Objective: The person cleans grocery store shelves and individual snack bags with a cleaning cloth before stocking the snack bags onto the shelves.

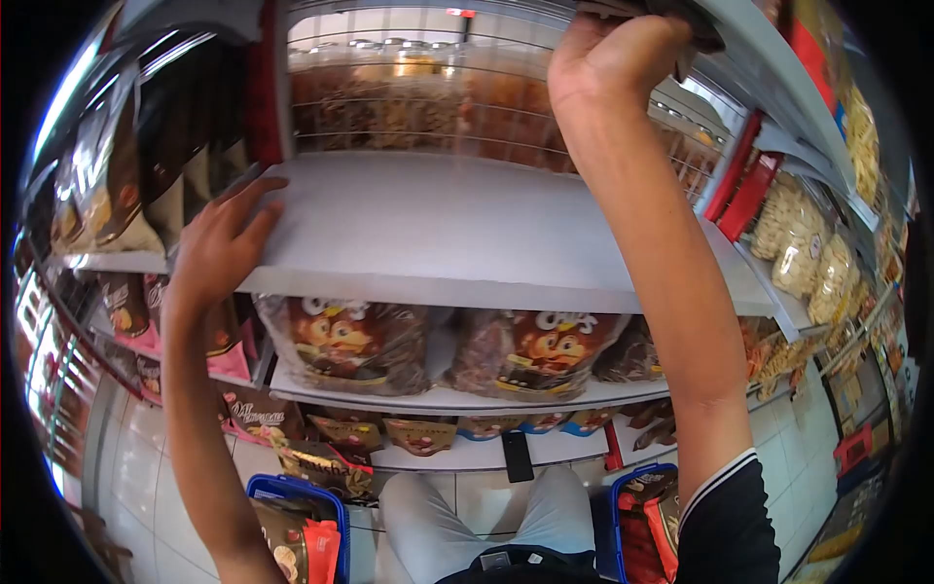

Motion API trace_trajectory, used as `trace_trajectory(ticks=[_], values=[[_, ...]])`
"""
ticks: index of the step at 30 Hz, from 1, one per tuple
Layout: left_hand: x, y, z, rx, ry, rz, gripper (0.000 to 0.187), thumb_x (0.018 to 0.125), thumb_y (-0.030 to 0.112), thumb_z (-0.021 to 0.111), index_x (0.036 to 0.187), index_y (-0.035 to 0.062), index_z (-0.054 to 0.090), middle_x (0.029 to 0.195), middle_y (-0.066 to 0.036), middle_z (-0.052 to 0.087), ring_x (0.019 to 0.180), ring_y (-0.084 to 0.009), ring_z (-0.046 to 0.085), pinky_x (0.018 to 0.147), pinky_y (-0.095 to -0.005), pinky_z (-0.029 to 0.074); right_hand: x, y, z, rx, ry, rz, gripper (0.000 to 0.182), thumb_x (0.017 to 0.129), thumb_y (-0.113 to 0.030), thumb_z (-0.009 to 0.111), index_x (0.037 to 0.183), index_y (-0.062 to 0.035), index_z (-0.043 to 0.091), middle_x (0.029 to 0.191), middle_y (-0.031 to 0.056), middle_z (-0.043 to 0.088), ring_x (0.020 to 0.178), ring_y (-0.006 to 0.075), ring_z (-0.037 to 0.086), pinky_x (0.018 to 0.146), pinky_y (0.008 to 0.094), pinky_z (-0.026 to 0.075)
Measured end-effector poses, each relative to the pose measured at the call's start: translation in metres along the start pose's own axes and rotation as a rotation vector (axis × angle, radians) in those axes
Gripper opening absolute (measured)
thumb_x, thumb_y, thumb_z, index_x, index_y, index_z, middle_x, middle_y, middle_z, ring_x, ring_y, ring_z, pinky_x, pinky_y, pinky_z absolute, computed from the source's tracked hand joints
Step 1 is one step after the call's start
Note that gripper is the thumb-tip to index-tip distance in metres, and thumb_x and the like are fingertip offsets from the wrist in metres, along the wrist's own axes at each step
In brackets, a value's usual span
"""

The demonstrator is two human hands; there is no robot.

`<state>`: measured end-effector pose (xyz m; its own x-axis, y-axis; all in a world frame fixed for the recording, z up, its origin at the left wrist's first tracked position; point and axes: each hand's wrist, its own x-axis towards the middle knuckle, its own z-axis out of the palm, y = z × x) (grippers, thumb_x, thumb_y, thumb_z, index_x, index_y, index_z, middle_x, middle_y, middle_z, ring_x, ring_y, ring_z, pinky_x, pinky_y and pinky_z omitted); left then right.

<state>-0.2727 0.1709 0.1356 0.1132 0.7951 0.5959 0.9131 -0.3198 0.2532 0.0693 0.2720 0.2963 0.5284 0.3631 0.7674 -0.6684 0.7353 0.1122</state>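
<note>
My left hand [224, 238] lies at the left end of a grey shelf board [448, 224], its fingers spread and nothing in them. High at the upper right, my right hand [623, 58] reaches up to the underside or edge of a higher shelf [769, 68]. Its fingers curl around a dark, flat-looking thing [696, 24], cut off by the top of the view, so its kind does not show. Below the grey board stand two large clear bags [350, 346] with a cartoon squirrel on brown labels.
Wire mesh [389, 102] backs the shelf, with jars behind it. Blue baskets [341, 516] [608, 535] holding packets stand on both sides of my legs. Brown pouches [107, 175] line the left shelf; bagged snacks [798, 243] hang right. A black phone-like object [518, 456] lies low.
</note>
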Motion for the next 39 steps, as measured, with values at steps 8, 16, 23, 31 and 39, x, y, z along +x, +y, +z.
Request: trace_trajectory(ticks=[8,16,23,31,39], values=[[-0.003,0.003,0.001,0.076,0.052,-0.065,0.040,0.109,0.040,0.057,0.140,0.0196,0.072,0.135,-0.017,0.075,0.125,-0.0432,0.070,0.108,-0.0532,0.053,-0.087,0.115,0.093,0.107,0.195,0.424,0.022,0.107,-0.030,0.048,0.126,-0.0280,0.059,0.124,-0.0102,0.065,0.111,0.0073,0.058,0.102,0.0258,0.045],[-0.005,0.004,-0.003,0.103,0.044,-0.069,0.050,0.107,0.046,0.054,0.140,0.0136,0.074,0.133,-0.019,0.077,0.123,-0.0412,0.072,0.109,-0.0536,0.056,-0.151,0.199,0.174,0.292,0.182,0.388,0.020,0.112,-0.026,0.050,0.129,-0.0205,0.060,0.110,-0.0025,0.066,0.093,0.0118,0.060,0.078,0.0301,0.051],[-0.001,0.002,-0.005,0.118,-0.019,-0.090,0.051,0.107,0.046,0.055,0.143,0.0148,0.072,0.136,-0.019,0.075,0.124,-0.0405,0.072,0.110,-0.0526,0.055,-0.184,0.212,0.199,0.184,0.084,0.719,0.036,0.113,-0.021,0.046,0.148,-0.0113,0.050,0.130,0.0042,0.067,0.094,0.0196,0.067,0.098,0.0369,0.056],[-0.005,0.001,-0.002,0.087,0.058,-0.071,0.043,0.107,0.043,0.059,0.143,0.0225,0.070,0.139,-0.017,0.074,0.129,-0.0436,0.068,0.109,-0.0521,0.054,-0.136,0.119,0.105,-0.298,-0.410,1.029,0.037,0.113,-0.040,0.050,0.135,-0.0138,0.064,0.130,0.0064,0.072,0.119,0.0244,0.067,0.105,0.0479,0.054],[-0.001,-0.006,0.002,0.064,0.047,-0.029,0.040,0.108,0.042,0.059,0.141,0.0218,0.071,0.139,-0.019,0.074,0.130,-0.0440,0.067,0.110,-0.0531,0.052,-0.007,-0.029,-0.075,-0.372,0.093,0.702,0.034,0.115,-0.030,0.049,0.138,-0.0072,0.061,0.132,0.0087,0.071,0.126,0.0271,0.068,0.117,0.0485,0.053]])
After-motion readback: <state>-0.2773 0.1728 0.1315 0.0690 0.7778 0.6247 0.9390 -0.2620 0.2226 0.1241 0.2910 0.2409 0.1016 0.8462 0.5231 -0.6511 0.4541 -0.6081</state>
